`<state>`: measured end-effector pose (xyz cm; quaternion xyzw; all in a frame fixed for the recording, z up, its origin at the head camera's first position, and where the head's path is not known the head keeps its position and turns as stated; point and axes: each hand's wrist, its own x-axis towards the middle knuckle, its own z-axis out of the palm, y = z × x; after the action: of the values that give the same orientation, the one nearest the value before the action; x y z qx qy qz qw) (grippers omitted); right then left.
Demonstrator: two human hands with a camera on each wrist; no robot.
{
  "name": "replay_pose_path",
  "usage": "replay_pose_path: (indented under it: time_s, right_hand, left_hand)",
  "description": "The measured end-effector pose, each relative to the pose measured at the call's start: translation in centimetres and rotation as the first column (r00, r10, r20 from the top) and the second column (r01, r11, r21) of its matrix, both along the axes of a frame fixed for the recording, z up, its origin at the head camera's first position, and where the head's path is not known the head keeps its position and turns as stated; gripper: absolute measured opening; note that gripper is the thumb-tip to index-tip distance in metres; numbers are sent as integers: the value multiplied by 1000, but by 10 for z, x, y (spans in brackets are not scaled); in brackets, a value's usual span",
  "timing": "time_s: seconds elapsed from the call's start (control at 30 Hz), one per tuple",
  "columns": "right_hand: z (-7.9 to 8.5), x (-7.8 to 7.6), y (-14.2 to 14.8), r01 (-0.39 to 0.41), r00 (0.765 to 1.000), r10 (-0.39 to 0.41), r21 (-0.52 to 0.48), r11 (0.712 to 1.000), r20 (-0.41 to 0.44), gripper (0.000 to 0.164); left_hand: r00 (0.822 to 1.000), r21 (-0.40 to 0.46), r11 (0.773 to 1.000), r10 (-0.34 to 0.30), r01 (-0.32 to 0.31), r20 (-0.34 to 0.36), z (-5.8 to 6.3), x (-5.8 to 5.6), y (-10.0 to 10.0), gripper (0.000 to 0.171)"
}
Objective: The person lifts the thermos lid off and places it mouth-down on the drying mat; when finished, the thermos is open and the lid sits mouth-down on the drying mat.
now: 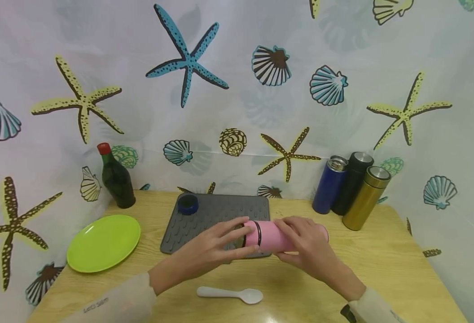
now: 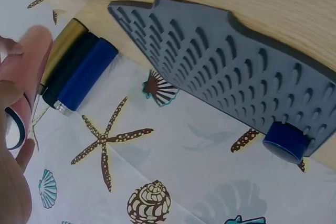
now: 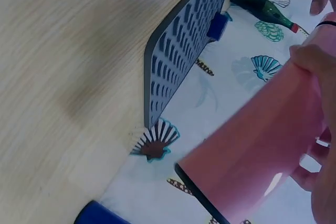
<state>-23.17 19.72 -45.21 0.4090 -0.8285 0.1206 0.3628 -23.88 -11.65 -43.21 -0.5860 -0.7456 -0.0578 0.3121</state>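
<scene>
A pink thermos (image 1: 275, 237) lies sideways in the air above the table, over the front right part of the dark mat (image 1: 229, 206). My right hand (image 1: 307, 246) grips its body, fingers over the top and thumb beneath, and the right wrist view shows the long pink side and dark-rimmed base. My left hand (image 1: 212, 242) holds the other end, its fingers spread around the pink top section beside a dark ring. On the table below my hands lies a white spoon (image 1: 230, 294).
A blue cap (image 1: 187, 205) stands on the mat's back left corner. At back right are blue (image 1: 327, 190), black (image 1: 352, 179) and gold (image 1: 364, 202) thermoses; the blue one lacks its cap. A green plate (image 1: 103, 244) and a dark green bottle (image 1: 117, 184) stand left.
</scene>
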Motion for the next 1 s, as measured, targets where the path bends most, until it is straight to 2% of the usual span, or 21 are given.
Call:
replay_pose_path:
  time_s: [0.13,0.2,0.27,0.4,0.47,0.53,0.57,0.63,0.7,0.73,0.8,0.83,0.9,1.0]
  right_hand:
    - [1,1,-6,-14,996,16,-22,1000,84,81]
    - [1,1,-8,-13,995,15,-24,1000,94,81]
    - [0,-1,-10,-18,996,20,-22,1000,84,81]
    - [-2,-4,-16,-32,998,32,-9,999,51,84]
    - [-3,-4,-18,-25,998,25,-3,1000,49,85]
    - [-4,-5,-18,-7,999,7,2,1000,53,84]
    - [-5,-5,-17,5,998,-5,3,1000,55,83]
    - [-6,-5,-14,25,998,-25,0,1000,60,84]
    - [-7,-4,-12,38,997,-37,-13,999,71,83]
    - [-7,-4,-10,40,996,-38,-22,999,77,83]
    - [-6,-4,-8,41,995,-38,-38,998,90,84]
    - [-6,-5,-7,41,995,-37,-43,998,95,85]
    - [-6,-5,-6,35,995,-30,-51,998,99,84]
    - [-8,-4,-7,30,995,-25,-45,999,97,83]
  left_hand:
    - [992,68,998,3,-11,123,5,4,-1,85]
    - [973,125,990,38,-68,228,6,7,2,73]
    - [932,178,971,91,-162,351,6,11,6,59]
    - [835,234,913,172,-335,522,1,15,14,58]
    - [814,239,900,182,-364,552,-1,14,14,60]
    - [814,226,906,183,-357,551,0,14,13,67]
    - [825,212,917,181,-339,535,0,13,11,73]
    - [873,181,947,155,-264,462,1,12,7,85]
    - [929,116,977,130,-179,346,2,12,3,95]
    - [952,80,987,111,-139,286,3,12,1,95]
    - [980,12,997,73,-77,183,5,12,-1,94]
    - [986,-18,998,67,-65,154,6,12,-1,94]
    - [987,-55,997,56,-49,147,8,11,-1,98]
    - [971,-35,999,33,-25,237,10,8,0,98]
